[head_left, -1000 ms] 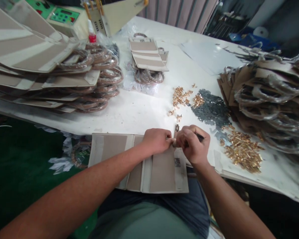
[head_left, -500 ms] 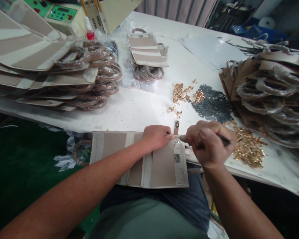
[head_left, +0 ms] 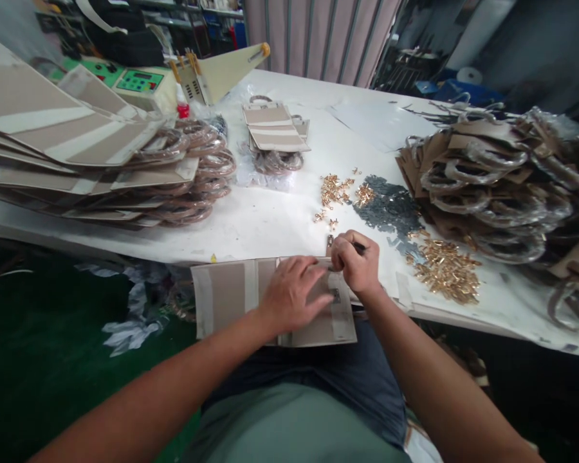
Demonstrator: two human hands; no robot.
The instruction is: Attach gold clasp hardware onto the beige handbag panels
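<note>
A person seated at a white bench point(head_left: 265, 222) works with both hands on a beige bag panel point(head_left: 229, 292), which lies unfolded across the lap, its far edge against the bench's near edge. The right hand point(head_left: 359, 262), at the panel's far right corner, is curled into a fist around a dark-handled tool point(head_left: 359, 247), whose working end is hidden by the fingers. The left hand point(head_left: 293, 292) is half open over the middle of the panel, fingers spread and gripping nothing visible; whether it touches the surface cannot be told. A metal plate point(head_left: 336, 296) sits on the panel's right-hand pale strip, and a metal-tipped strap point(head_left: 330, 241) juts past the panel's far edge.

Straight beyond the panel's right end, small gold-coloured fittings point(head_left: 335, 190) lie scattered beside a dark spread of flat metal pieces point(head_left: 390, 206). To the right of the panel are a larger heap of gold-coloured fittings point(head_left: 446, 270) and a stack of brown bag pieces point(head_left: 492, 186) with plastic-wrapped handles. Beyond the panel to the left rises a tall stack of beige panels point(head_left: 77, 154), with a red-based bottle point(head_left: 183, 110) and a machine with a green control panel point(head_left: 139, 81) behind it. A smaller stack of panels point(head_left: 275, 125) stands on the bench well beyond the panel's middle.
</note>
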